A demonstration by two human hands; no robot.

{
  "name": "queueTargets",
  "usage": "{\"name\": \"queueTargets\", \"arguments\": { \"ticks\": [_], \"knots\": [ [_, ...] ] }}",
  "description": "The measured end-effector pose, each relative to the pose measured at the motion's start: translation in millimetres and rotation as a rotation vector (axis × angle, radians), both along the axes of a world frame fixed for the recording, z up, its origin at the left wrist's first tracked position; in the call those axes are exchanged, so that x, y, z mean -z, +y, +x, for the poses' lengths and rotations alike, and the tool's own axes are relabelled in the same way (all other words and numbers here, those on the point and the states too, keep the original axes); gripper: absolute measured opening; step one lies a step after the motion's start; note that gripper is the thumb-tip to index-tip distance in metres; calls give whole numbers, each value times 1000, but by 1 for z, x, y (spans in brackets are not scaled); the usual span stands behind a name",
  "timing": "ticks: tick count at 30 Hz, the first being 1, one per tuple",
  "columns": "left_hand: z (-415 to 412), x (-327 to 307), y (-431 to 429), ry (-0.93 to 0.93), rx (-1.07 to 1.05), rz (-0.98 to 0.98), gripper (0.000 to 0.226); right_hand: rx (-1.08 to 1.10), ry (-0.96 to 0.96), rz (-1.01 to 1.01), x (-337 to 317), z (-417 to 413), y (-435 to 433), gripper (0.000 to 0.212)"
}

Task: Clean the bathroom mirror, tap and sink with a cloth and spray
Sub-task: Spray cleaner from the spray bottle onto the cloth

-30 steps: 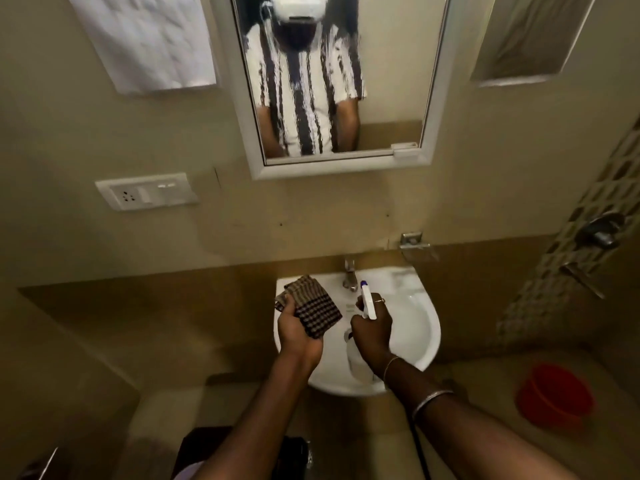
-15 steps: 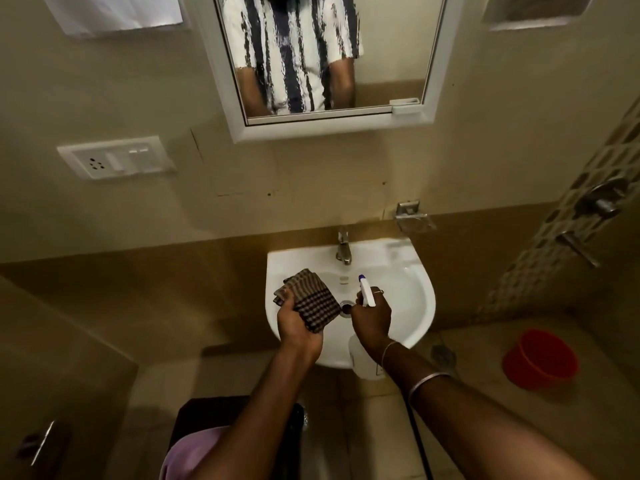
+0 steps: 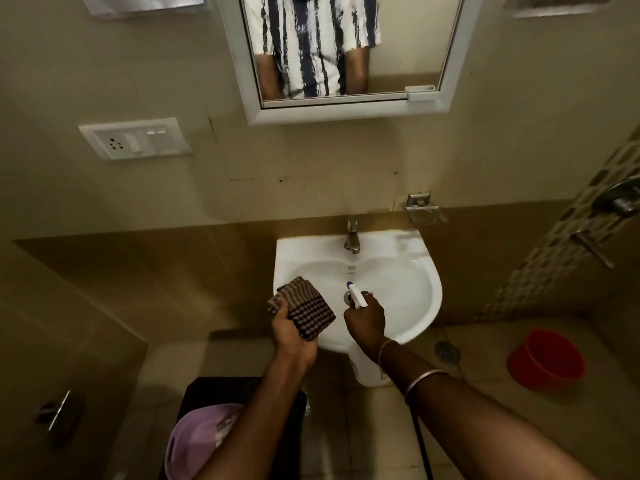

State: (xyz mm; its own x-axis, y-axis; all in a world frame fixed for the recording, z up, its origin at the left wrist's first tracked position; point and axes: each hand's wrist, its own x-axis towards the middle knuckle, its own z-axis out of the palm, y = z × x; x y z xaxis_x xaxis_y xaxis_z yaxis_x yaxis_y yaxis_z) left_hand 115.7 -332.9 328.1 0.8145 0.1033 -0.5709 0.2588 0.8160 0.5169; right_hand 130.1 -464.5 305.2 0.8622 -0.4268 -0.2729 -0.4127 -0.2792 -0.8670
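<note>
A white wall sink [image 3: 422, 268] hangs below a white-framed mirror [image 3: 349, 114], with a metal tap [image 3: 351, 237] at the sink's back edge. My left hand [image 3: 291, 332] grips a folded brown checked cloth [image 3: 306, 310] over the sink's front left rim. My right hand [image 3: 366, 320] grips a white spray bottle [image 3: 356, 296] by its trigger head, nozzle pointing into the basin toward the tap. The bottle's body [image 3: 367, 370] hangs below the sink's front edge, partly hidden by my wrist.
A metal soap dish [image 3: 424, 211] is fixed to the wall right of the tap. A switch and socket plate [image 3: 133, 138] sits left. Shower fittings [image 3: 613, 206] are on the tiled right wall. A red bucket [image 3: 545, 358] stands on the floor, right.
The view has tilted downward, so the mirror and sink sit higher and lower in frame. Both hands have come slightly back toward the sink's front edge, keeping hold of cloth and bottle.
</note>
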Motion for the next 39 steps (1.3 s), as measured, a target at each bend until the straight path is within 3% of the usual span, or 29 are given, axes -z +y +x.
{"name": "queueTargets", "arguments": {
  "ticks": [14,24,27,31,36,39],
  "knots": [
    [-44,32,33,20,-98,-16,53,-140,57,-42,25,-33,40,15],
    [-81,53,37,88,-144,24,48,-288,11,-65,56,-71,45,41],
    [-88,56,33,96,-143,23,48,-266,-30,-91,64,-82,44,45],
    [-91,60,26,114,-122,40,48,-189,22,-19,73,-93,37,20],
    [-92,60,9,92,-68,46,46,-73,26,82,79,-104,22,38],
    [-91,61,-2,86,-25,51,43,12,63,93,79,-106,10,28]
  ]
}}
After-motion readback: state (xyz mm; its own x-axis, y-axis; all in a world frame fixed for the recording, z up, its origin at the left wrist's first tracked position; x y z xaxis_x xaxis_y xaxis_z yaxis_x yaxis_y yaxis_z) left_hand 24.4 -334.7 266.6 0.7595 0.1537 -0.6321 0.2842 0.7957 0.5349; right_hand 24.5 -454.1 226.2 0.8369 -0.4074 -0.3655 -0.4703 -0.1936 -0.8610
